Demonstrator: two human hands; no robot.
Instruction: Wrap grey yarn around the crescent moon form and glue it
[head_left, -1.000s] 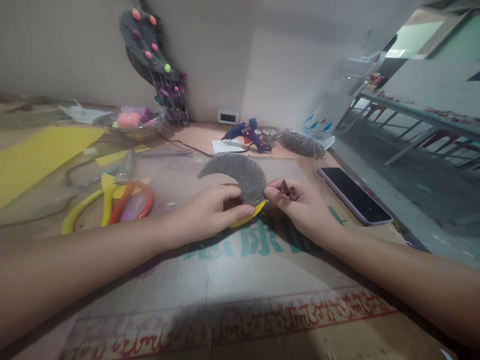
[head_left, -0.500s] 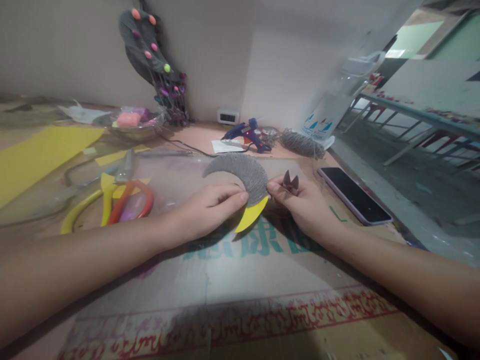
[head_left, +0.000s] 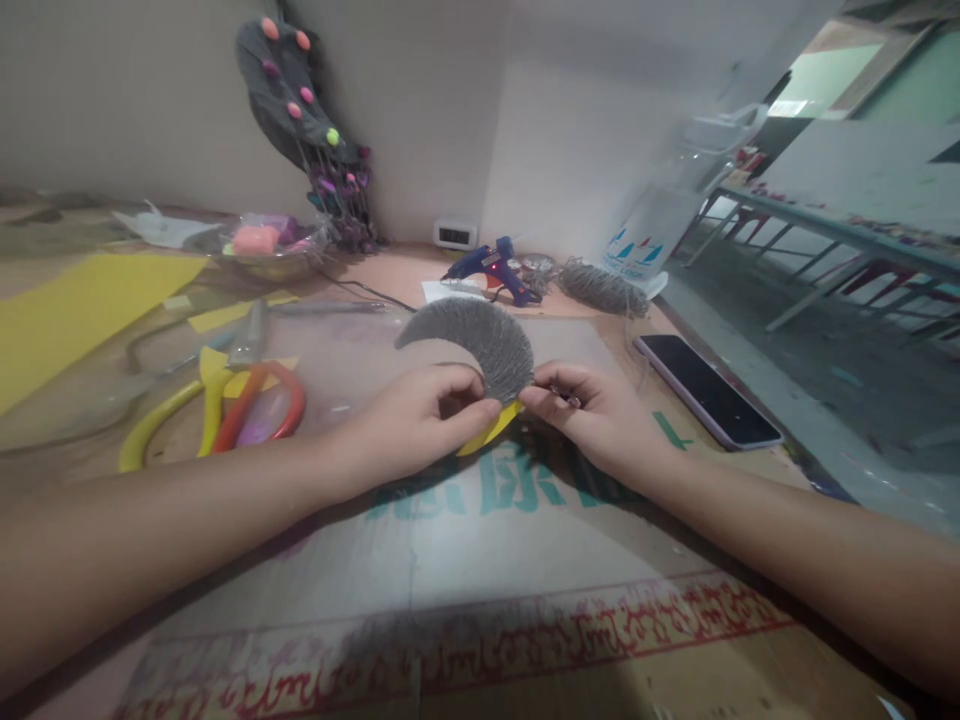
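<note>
Crescent [head_left: 499, 345] sits mid-view, glue gun [head_left: 487, 265] at its 12 o'clock; left hand [head_left: 442, 410] pinches its inner edge around 7, right hand [head_left: 592, 405] pinches at its outer rim near 4. I'd keep the grey strands [head_left: 466, 322] snug and flat (gaps would let yellow card [head_left: 489, 432] show).

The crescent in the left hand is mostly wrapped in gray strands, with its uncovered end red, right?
Not quite: the head view shows the crescent in the left hand, mostly gray-wrapped, but its uncovered end is yellow, not red.
</note>
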